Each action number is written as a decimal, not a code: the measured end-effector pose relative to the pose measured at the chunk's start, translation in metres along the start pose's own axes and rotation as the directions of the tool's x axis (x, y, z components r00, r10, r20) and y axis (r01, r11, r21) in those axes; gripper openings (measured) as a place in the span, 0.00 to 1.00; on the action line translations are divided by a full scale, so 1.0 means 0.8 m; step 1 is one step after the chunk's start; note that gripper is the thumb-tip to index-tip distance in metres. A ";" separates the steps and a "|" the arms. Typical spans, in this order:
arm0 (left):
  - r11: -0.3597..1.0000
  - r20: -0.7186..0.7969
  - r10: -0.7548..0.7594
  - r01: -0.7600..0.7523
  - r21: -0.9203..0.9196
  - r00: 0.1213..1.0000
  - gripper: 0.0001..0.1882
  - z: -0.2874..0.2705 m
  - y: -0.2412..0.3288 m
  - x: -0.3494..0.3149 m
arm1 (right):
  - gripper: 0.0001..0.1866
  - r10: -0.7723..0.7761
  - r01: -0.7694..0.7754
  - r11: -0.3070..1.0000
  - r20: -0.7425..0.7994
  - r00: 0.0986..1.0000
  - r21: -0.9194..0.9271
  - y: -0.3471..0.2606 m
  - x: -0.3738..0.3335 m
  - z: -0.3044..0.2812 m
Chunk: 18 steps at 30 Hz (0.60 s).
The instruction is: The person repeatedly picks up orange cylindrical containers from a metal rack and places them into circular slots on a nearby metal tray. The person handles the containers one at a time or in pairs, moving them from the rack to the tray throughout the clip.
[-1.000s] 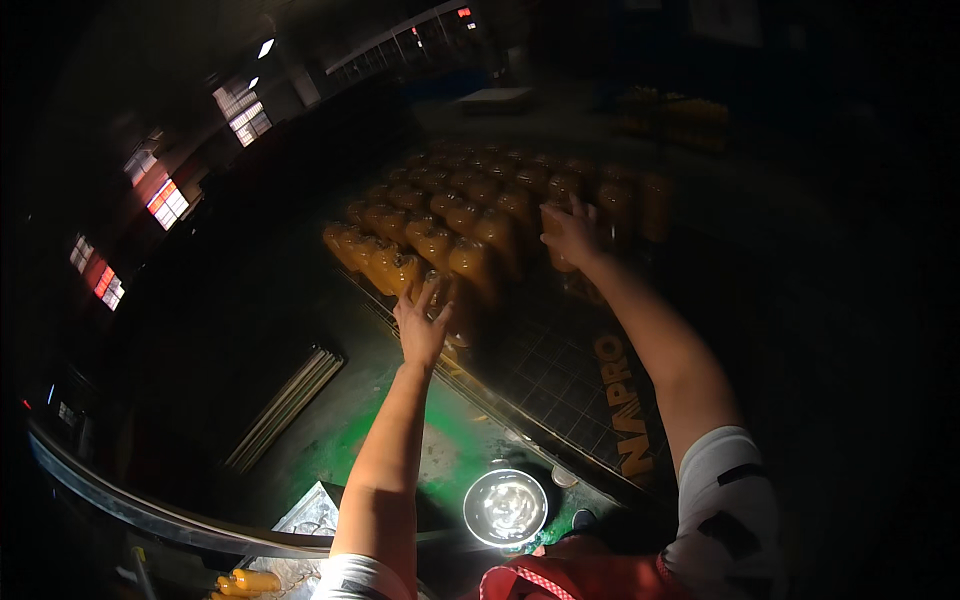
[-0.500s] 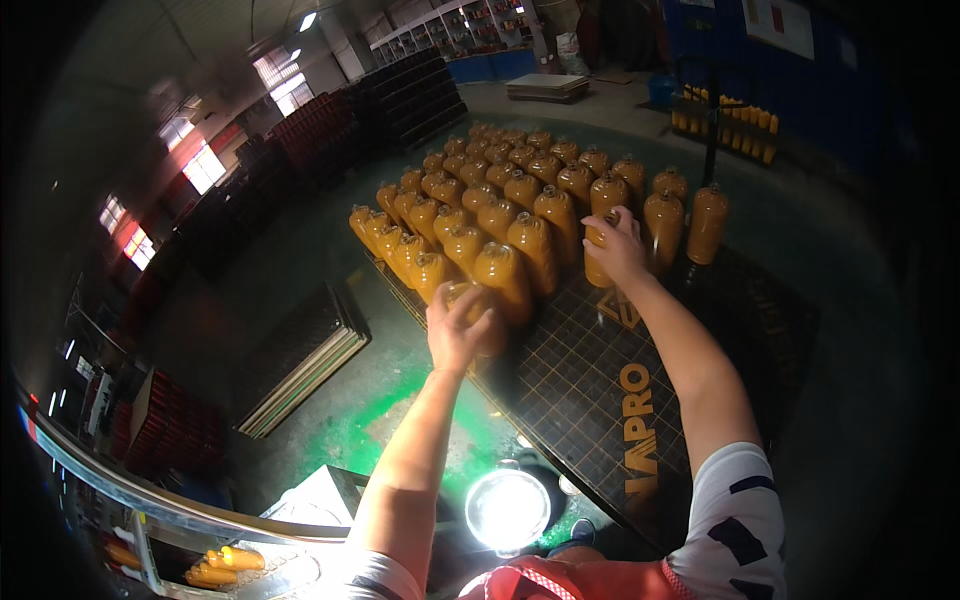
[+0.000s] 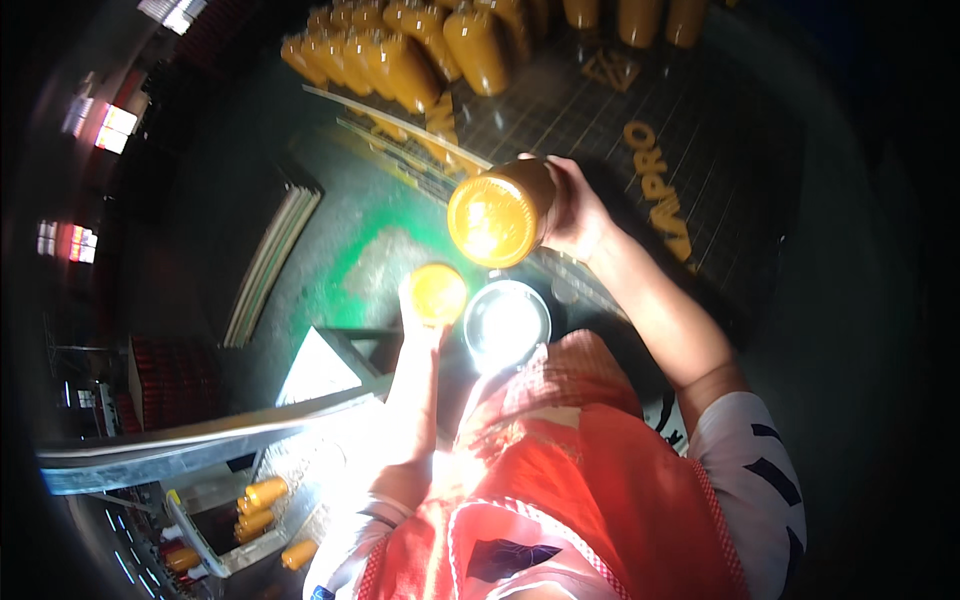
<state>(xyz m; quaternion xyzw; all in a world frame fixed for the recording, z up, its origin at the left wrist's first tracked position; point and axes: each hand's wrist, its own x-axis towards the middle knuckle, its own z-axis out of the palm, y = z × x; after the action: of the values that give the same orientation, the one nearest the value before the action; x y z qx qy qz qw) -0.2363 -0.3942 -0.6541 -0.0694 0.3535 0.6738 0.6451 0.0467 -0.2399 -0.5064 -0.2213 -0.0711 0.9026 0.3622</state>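
Note:
My right hand point(image 3: 577, 215) is wrapped round a large orange-filled bottle point(image 3: 492, 220), held tilted above the stack edge with its round base toward me. Lower and to the left, my left hand point(image 3: 414, 322) grips a second orange-filled bottle point(image 3: 438, 294). Its glowing base faces me too, and most of its body is hidden behind that base. At the top left, more orange-filled bottles point(image 3: 478, 52) stand upright in rows on a dark printed board point(image 3: 560, 120).
A bright round lamp point(image 3: 507, 325) shines below my hands. At lower left, a metal-railed machine point(image 3: 215, 430) carries several orange bottles point(image 3: 257, 508) lying on their sides. Stacked panels point(image 3: 272, 265) rest on the green-marked floor point(image 3: 350, 235). A red apron point(image 3: 560, 465) covers my front.
Both hands have lifted a bottle off the board and brought it back toward me, tipping it base-up. The view has swung downward, so the rows now sit at the top.

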 end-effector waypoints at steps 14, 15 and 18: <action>0.941 -0.006 -0.312 0.308 -0.139 0.950 0.28 -0.138 0.042 -0.040 | 0.30 0.155 -0.150 0.986 -0.072 0.985 0.068 0.282 0.031 -0.015; 0.936 0.009 -0.319 0.316 -0.157 0.948 0.29 -0.140 0.043 -0.043 | 0.30 0.150 -0.145 0.987 -0.071 0.986 0.072 0.287 0.029 -0.013; 0.914 0.047 -0.341 0.343 -0.215 0.939 0.30 -0.147 0.044 -0.056 | 0.31 0.136 -0.133 0.990 -0.080 0.987 0.043 0.296 0.011 0.000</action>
<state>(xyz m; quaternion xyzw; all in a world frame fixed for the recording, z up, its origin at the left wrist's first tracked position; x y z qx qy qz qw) -0.3042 -0.4944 -0.7033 -0.1983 0.2562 0.5858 0.7429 -0.1067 -0.4060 -0.5778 -0.2560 -0.0241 0.9162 0.3073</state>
